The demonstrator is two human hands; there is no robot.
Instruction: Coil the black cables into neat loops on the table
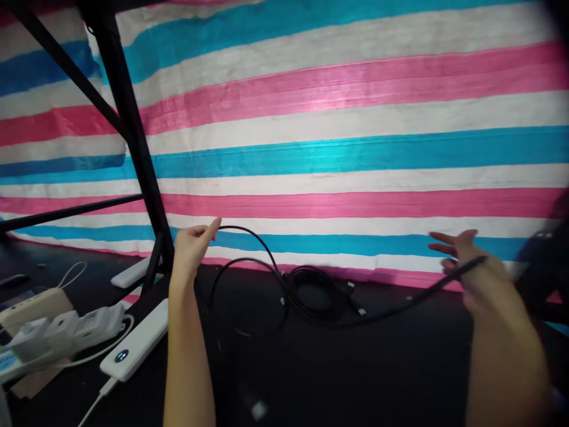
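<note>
A black cable (311, 293) lies in a loose coil on the dark table (355, 367), with small connectors at its ends. My left hand (192, 246) pinches one strand of it, lifted into an arch above the table. My right hand (471, 261) is blurred by motion; another strand of the same cable runs taut from the coil up to it and crosses its palm, while its fingers stretch out to the left.
A pink, white and blue striped tarp (338, 118) hangs behind the table. A black metal frame post (133, 136) stands at left. A white power bank (136, 344) and plugs with white leads (57, 332) lie at lower left. A dark object (544, 261) sits at right.
</note>
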